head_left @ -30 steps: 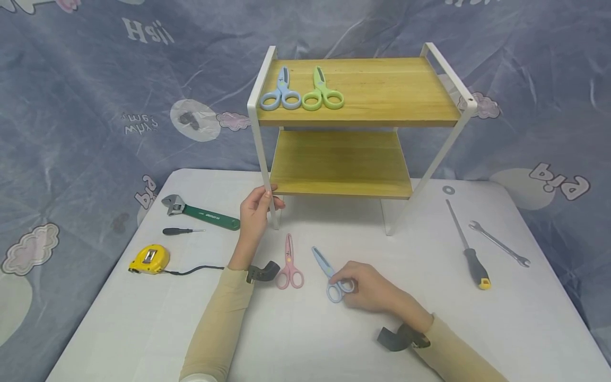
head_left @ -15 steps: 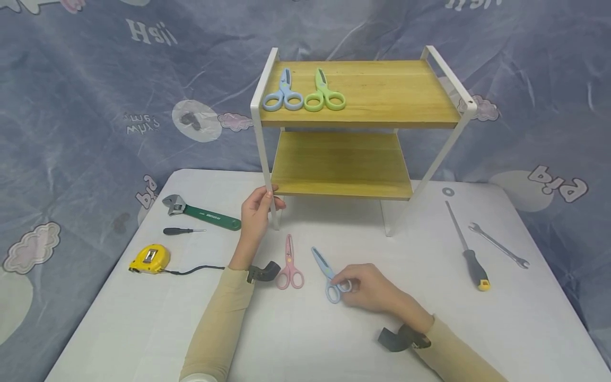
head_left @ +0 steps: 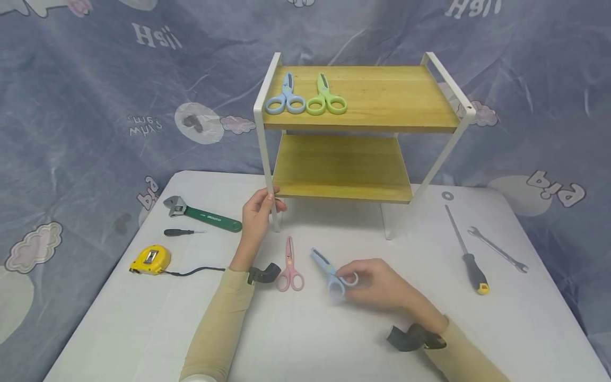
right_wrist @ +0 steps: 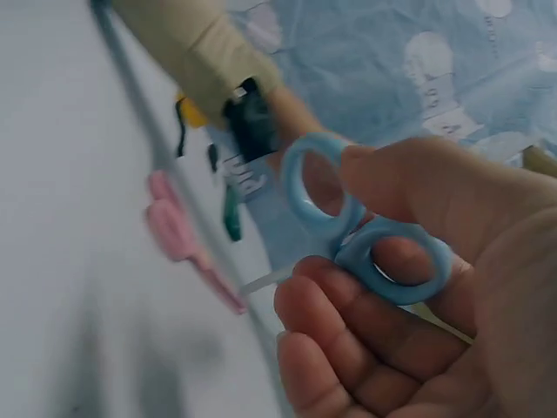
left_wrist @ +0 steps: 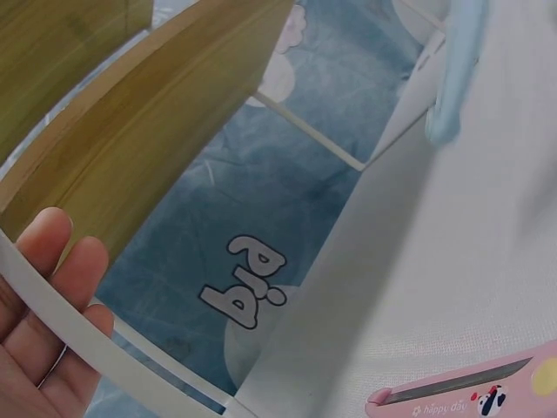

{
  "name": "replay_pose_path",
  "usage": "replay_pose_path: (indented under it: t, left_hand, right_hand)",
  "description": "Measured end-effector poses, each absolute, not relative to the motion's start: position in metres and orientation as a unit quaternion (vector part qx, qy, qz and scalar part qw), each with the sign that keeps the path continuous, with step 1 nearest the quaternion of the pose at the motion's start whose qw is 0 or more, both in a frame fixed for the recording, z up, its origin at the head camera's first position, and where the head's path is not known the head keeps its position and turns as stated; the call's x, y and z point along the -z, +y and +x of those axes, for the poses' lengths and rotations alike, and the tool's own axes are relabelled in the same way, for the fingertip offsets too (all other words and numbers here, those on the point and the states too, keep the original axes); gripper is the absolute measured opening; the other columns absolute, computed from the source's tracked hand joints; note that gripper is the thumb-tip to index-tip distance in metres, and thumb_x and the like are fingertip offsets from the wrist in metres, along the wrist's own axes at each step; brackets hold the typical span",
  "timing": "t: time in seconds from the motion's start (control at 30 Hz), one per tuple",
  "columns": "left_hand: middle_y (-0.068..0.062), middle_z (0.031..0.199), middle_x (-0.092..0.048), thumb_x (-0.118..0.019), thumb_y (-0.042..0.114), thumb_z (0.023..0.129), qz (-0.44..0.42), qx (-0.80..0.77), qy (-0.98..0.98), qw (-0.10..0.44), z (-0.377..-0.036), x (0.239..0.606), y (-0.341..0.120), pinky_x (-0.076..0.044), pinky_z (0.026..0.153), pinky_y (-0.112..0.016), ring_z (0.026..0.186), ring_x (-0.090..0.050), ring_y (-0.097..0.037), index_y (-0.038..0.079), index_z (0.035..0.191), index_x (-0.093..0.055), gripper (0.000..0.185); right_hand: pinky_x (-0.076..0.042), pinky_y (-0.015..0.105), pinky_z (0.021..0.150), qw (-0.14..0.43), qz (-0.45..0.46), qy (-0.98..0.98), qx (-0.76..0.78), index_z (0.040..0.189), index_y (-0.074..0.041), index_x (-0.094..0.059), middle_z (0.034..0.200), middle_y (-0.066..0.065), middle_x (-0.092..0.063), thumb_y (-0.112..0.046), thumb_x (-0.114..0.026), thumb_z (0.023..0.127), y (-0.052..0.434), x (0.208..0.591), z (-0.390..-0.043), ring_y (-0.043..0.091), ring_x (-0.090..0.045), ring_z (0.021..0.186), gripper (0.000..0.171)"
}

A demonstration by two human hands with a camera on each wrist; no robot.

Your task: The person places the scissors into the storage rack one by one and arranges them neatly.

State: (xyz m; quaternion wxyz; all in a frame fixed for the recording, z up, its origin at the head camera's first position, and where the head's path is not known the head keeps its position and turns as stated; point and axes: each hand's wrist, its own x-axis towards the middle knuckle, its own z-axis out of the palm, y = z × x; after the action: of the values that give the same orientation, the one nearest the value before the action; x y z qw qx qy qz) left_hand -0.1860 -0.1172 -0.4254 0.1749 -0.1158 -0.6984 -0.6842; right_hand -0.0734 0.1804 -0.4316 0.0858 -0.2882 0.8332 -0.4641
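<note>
My left hand (head_left: 258, 213) grips the front left white leg of a two-tier wooden shelf (head_left: 343, 168), its fingers curled round the leg in the left wrist view. Lower right, my right hand (head_left: 377, 284) pinches light blue scissors (head_left: 336, 289) by the handles, blades pointing up and left. In the right wrist view thumb and fingers hold the blue handle loops (right_wrist: 315, 218). Pink scissors (head_left: 290, 278) lie on the white table between the two hands. On the top shelf, other blue scissors (head_left: 286, 100) lie beside green scissors (head_left: 326, 101).
Left on the table are a green-handled adjustable wrench (head_left: 210, 218), a small screwdriver (head_left: 179, 232) and a yellow tape measure (head_left: 151, 260) with a black cord. A large screwdriver (head_left: 472, 268), an open-end wrench (head_left: 498, 249) and a washer (head_left: 447, 196) lie at the right.
My right hand has lifted the blue scissors slightly and turned them, shifting a little to the right. My left hand keeps its hold on the shelf leg. The head view has tilted slightly.
</note>
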Motion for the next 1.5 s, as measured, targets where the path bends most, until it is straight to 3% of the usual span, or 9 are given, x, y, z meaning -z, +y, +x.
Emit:
replay_pose_path:
  t: [0.1,0.23,0.37,0.47,0.7,0.87,1.27,1.5]
  left_hand:
    - [-0.037,0.085,-0.067,-0.048,0.006,0.105,-0.120,0.683,-0.698,0.178,-0.186,0.426,-0.117,-0.054,0.080,-0.023,0.076,-0.067,-0.003,-0.009,0.118,-0.064,0.026]
    - [-0.038,0.086,-0.066,-0.048,0.006,0.105,-0.116,0.685,-0.697,0.179,-0.185,0.426,-0.117,-0.053,0.079,-0.023,0.076,-0.068,-0.002,-0.009,0.119,-0.064,0.026]
    - [-0.035,0.085,-0.068,-0.048,0.007,0.105,-0.118,0.683,-0.697,0.183,-0.185,0.426,-0.118,-0.054,0.078,-0.023,0.076,-0.068,-0.003,-0.009,0.118,-0.064,0.026]
    - [-0.033,0.084,-0.069,-0.048,0.006,0.105,-0.121,0.681,-0.698,0.184,-0.186,0.426,-0.117,-0.055,0.078,-0.023,0.076,-0.068,-0.003,-0.009,0.118,-0.064,0.025]
    - [-0.035,0.086,-0.068,-0.047,0.004,0.106,-0.105,0.682,-0.703,0.173,-0.186,0.424,-0.116,-0.054,0.079,-0.022,0.075,-0.068,-0.003,-0.010,0.119,-0.063,0.025]
    - [-0.040,0.088,-0.065,-0.044,0.000,0.106,-0.104,0.686,-0.701,0.166,-0.186,0.423,-0.115,-0.054,0.079,-0.023,0.075,-0.068,-0.005,-0.015,0.120,-0.060,0.026]
    - [-0.033,0.083,-0.068,-0.048,0.007,0.106,-0.124,0.683,-0.696,0.183,-0.185,0.426,-0.116,-0.055,0.077,-0.022,0.075,-0.068,-0.007,-0.009,0.118,-0.064,0.026]
    - [-0.032,0.082,-0.068,-0.048,0.005,0.105,-0.120,0.689,-0.692,0.181,-0.185,0.425,-0.116,-0.055,0.074,-0.023,0.074,-0.068,-0.010,-0.009,0.117,-0.064,0.025]
  right_hand:
    - [-0.053,0.023,0.089,0.077,-0.306,0.795,0.518,0.111,-0.010,-0.075,0.100,0.001,-0.076,-0.002,-0.083,0.079,0.186,0.418,-0.074,0.003,-0.065,0.094,0.034]
    - [-0.054,0.023,0.093,0.048,-0.361,0.732,0.576,0.112,0.001,-0.071,0.108,-0.003,-0.077,0.014,-0.076,0.077,0.193,0.398,-0.077,0.004,-0.067,0.098,0.037]
    - [-0.053,0.020,0.091,0.024,-0.400,0.689,0.604,0.115,-0.007,-0.073,0.111,-0.013,-0.075,0.022,-0.071,0.076,0.202,0.373,-0.080,0.003,-0.065,0.096,0.049]
    - [-0.052,0.019,0.089,-0.001,-0.421,0.663,0.619,0.118,-0.013,-0.073,0.112,-0.012,-0.076,0.019,-0.070,0.081,0.209,0.353,-0.082,0.003,-0.065,0.095,0.049]
    - [-0.055,0.021,0.091,-0.050,-0.453,0.611,0.647,0.118,0.002,-0.072,0.116,0.002,-0.076,0.021,-0.066,0.083,0.224,0.313,-0.089,0.012,-0.069,0.104,0.041]
    - [-0.057,0.023,0.090,-0.072,-0.452,0.598,0.658,0.117,0.005,-0.071,0.117,0.006,-0.076,0.014,-0.069,0.087,0.227,0.294,-0.095,0.016,-0.070,0.109,0.031]
    - [-0.060,0.022,0.081,-0.124,-0.413,0.601,0.673,0.106,0.013,-0.072,0.112,0.013,-0.077,0.015,-0.073,0.084,0.219,0.250,-0.107,0.020,-0.072,0.103,0.023]
    - [-0.061,0.024,0.081,-0.133,-0.405,0.589,0.686,0.107,0.016,-0.071,0.109,0.015,-0.077,0.018,-0.070,0.084,0.215,0.224,-0.117,0.022,-0.073,0.100,0.024]
